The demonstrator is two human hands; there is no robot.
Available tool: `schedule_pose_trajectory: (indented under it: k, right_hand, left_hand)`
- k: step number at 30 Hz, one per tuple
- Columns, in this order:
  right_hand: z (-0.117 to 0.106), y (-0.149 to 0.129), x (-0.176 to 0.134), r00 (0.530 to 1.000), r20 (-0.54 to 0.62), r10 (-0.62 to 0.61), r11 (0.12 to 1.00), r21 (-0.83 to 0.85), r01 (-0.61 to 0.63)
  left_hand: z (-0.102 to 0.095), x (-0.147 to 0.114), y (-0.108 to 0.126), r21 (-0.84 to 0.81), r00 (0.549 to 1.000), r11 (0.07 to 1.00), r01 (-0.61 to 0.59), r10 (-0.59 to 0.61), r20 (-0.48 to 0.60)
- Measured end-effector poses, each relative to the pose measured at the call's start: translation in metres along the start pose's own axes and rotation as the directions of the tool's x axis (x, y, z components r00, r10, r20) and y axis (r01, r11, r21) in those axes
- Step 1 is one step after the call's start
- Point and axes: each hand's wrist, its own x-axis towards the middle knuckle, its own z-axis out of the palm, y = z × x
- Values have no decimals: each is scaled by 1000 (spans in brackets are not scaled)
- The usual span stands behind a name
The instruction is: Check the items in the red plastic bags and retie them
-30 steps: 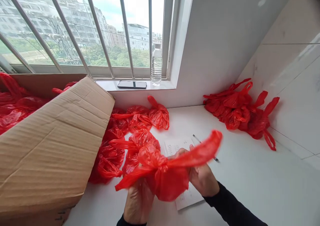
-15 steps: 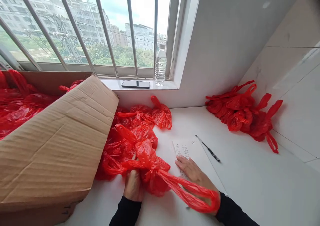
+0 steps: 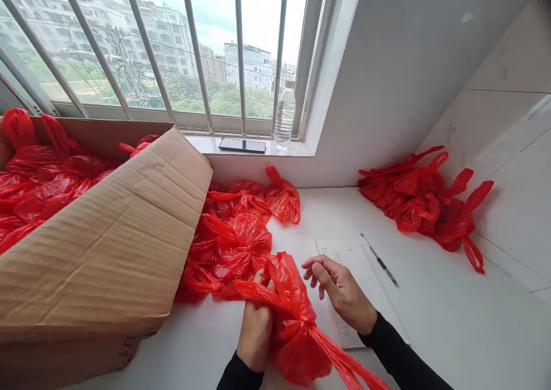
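Observation:
A knotted red plastic bag (image 3: pixel 297 344) is gripped by my left hand (image 3: pixel 257 324), whose fingers are partly covered by the bag's handle. The bag's long loop trails toward the bottom edge. To its right, my right hand (image 3: pixel 340 289) hovers over a sheet of handwritten paper (image 3: pixel 370 284), fingers apart and loosely curled, holding nothing. A black pen (image 3: pixel 379 260) lies along the paper's right side. Behind my left hand, a pile of red plastic bags (image 3: pixel 241 240) rests against the carton.
An open cardboard box (image 3: pixel 116 223) full of red bags (image 3: pixel 47 177) takes up the left side. More tied red bags (image 3: pixel 422 197) lie in the right corner. On the windowsill are a phone (image 3: pixel 242 145) and a clear water bottle (image 3: pixel 284 117).
My left hand has drawn the red bag right and nearer, away from the pile. My right hand has lifted off the paper, and the bag's loop has slid off that wrist.

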Motion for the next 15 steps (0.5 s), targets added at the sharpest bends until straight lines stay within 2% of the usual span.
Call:
schedule_pose_trajectory:
  k: [6, 10, 15]
  right_hand:
    - [24, 16, 13, 996, 89, -12, 981, 194, -6]
    - [25, 23, 8, 994, 111, -19, 955, 295, -15]
    - [23, 23, 5, 996, 88, 10, 954, 297, -36]
  left_hand:
    - [1, -1, 3, 166, 990, 983, -76, 54, 133]
    - [3, -3, 6, 221, 982, 970, -100, 60, 177]
    - [1, -5, 3, 240, 969, 967, -92, 32, 244]
